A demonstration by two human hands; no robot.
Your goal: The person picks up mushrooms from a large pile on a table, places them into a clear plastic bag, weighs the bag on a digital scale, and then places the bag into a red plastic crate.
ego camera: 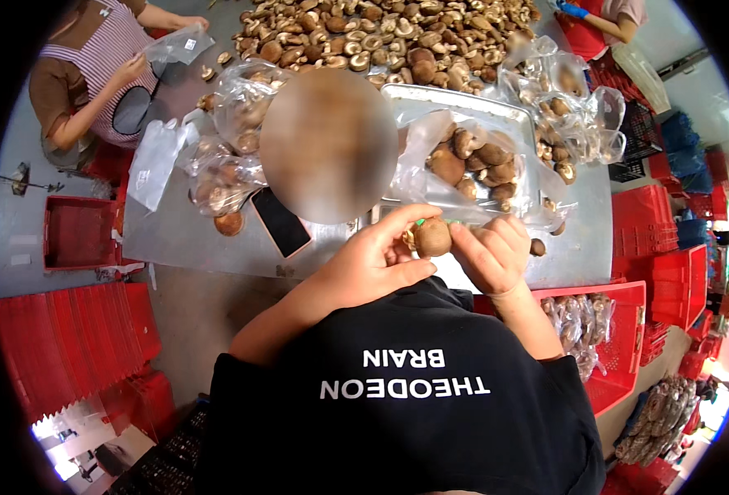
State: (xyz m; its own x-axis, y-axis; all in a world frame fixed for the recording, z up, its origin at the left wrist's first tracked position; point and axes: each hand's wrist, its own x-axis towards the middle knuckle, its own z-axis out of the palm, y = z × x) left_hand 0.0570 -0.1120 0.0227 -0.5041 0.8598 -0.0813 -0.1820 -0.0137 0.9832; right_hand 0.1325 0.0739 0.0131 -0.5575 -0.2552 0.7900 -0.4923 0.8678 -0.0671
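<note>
A brown shiitake mushroom (433, 237) is held up before my chest, its round cap towards me. My left hand (380, 257) has its fingers and thumb around the mushroom on the stalk side. From the other side, a finger of my right hand (494, 253) meets the cap's edge. The other right fingers are curled, and whatever is inside them is hidden. Just beyond my hands, a clear plastic bag (417, 164) lies open with several shiitake mushrooms (491, 161) in it. It rests on a metal tray (457, 93).
Loose shiitake (389, 37) cover the table's far side. Filled bags (247, 111) and a phone (281, 221) lie left; more filled bags (562, 111) lie right. A red crate (618, 371) holds bagged mushrooms. Two people (101, 74) stand across. A round blur (329, 145) hides part.
</note>
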